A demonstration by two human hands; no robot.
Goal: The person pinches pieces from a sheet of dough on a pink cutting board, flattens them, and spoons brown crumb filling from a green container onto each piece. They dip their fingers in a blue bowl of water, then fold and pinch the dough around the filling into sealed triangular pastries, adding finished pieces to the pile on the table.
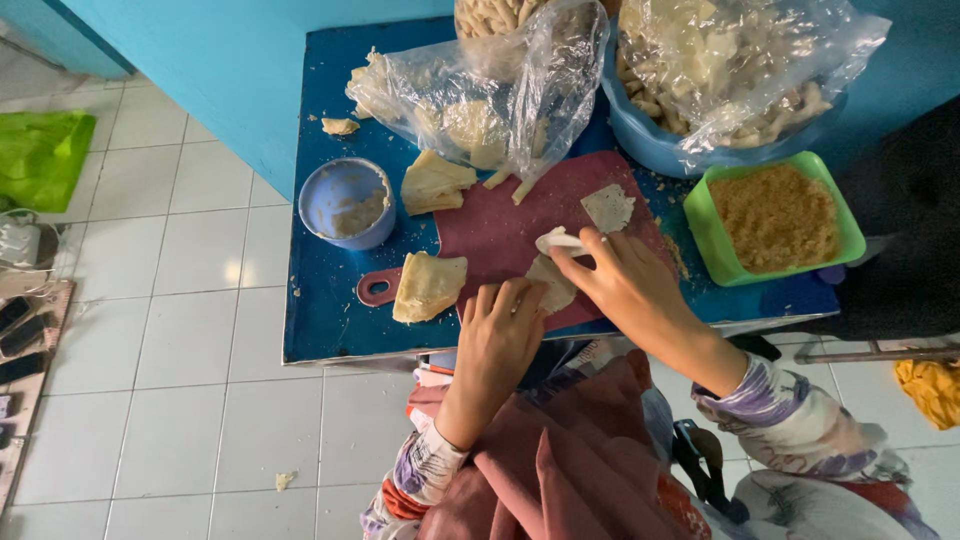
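While a green plastic bag [42, 157] lies on the white tiled floor at the far left, the blue table [320, 310] carries all the other things. Near its left side stands a small blue bowl [347, 203] with some pale paste inside, and just beside it lie two folded stacks of thin yellowish wrappers [429, 285], one above the other. A dark red cutting board [500, 235] is in the middle of the table. The left hand [500, 335] rests on the near edge of this board, fingers bent and pressing down on a pale wrapper sheet [553, 285]. The right hand [625, 285] is close beside it and pinches the folded white corner of the same sheet between thumb and fingers. Another small wrapper piece [608, 208] lies further up on the board. At the right stands a green tray [715, 240] filled with golden crumbs, and behind it a blue basin [645, 145] with clear plastic bags of pale food.
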